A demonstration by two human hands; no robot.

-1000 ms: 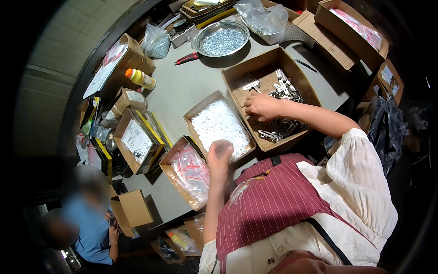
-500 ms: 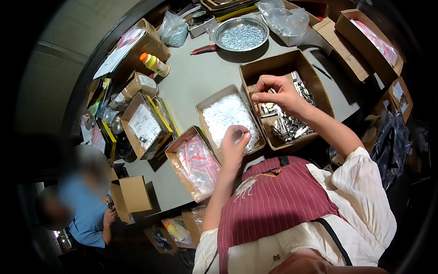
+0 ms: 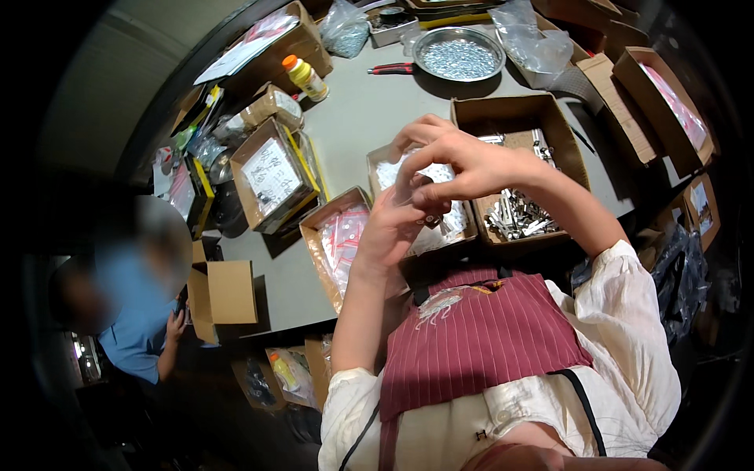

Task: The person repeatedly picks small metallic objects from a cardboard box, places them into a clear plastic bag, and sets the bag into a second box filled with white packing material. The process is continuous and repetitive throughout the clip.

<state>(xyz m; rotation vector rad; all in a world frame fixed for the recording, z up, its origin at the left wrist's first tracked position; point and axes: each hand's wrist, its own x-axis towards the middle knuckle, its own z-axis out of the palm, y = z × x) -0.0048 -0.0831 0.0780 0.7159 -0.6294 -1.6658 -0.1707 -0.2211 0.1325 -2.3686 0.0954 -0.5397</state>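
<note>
My left hand (image 3: 389, 228) and my right hand (image 3: 467, 161) meet over the box of small white pieces (image 3: 442, 229). My left fingers are closed, and a small dark bit (image 3: 430, 221) shows beside them; its kind is unclear. The right fingers arch over the left fingertips, with the thumb bent in toward them. Whatever lies between the fingertips is hidden. Under my right forearm stands a larger carton (image 3: 567, 118) with loose shiny metal parts (image 3: 522, 213) in it. Left of my left hand, a carton (image 3: 312, 235) holds clear zip bags with red edges (image 3: 342, 239).
A steel pan (image 3: 459, 59) of small metal pieces sits at the back, with a red and black handle (image 3: 390, 69) beside it. A yellow bottle (image 3: 306, 78) and several cartons line the left side. At far left is another person in blue (image 3: 137, 322) near an open carton (image 3: 232, 292).
My right hand has moved left from over the metal-parts carton to my left hand. The left hand has turned and risen slightly. The whole view has shifted, too.
</note>
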